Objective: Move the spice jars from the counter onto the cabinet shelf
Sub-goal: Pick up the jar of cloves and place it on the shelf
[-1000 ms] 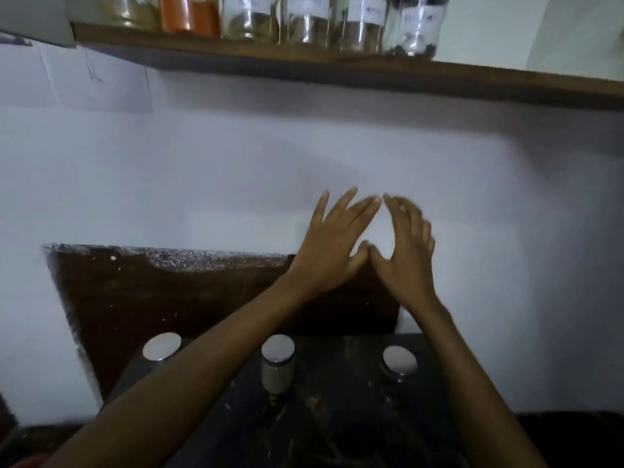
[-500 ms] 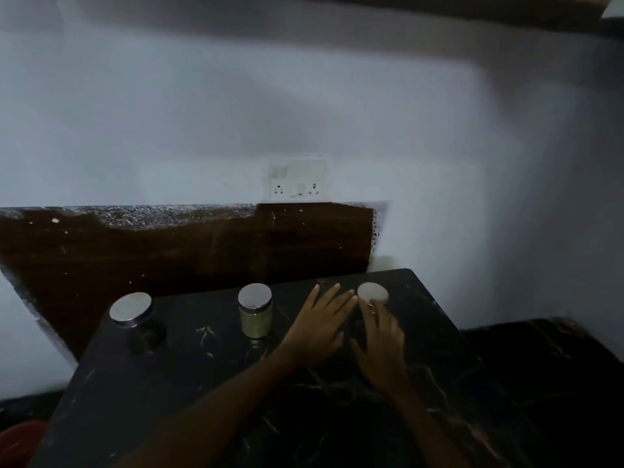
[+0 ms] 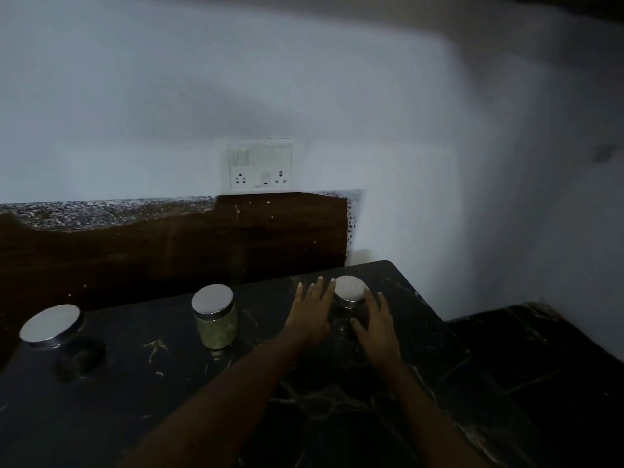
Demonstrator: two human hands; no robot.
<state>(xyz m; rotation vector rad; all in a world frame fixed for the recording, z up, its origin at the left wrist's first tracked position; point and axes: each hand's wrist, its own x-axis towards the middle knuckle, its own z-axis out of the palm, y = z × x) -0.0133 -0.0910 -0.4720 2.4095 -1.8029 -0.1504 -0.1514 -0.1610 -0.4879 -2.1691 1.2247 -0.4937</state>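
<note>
Three silver-lidded spice jars stand on the black marble counter (image 3: 152, 383). The left jar (image 3: 50, 324) looks dark, the middle jar (image 3: 216, 315) holds a greenish spice, and the right jar (image 3: 349, 290) is clear glass. My left hand (image 3: 312, 315) lies against the right jar's left side with straight fingers. On the jar's other side, my right hand (image 3: 376, 319) has its thumb near the glass. Whether either hand presses on the jar is unclear. The cabinet shelf is out of view.
A white switch and socket plate (image 3: 260, 167) sits on the wall above a dark brown backsplash (image 3: 169, 241). The counter's right edge (image 3: 435, 319) drops to a lower dark marble surface (image 3: 540, 366).
Both hands came down from in front of the wall to the counter and now flank the right jar. The view tilted down, so the shelf with its jars left the frame.
</note>
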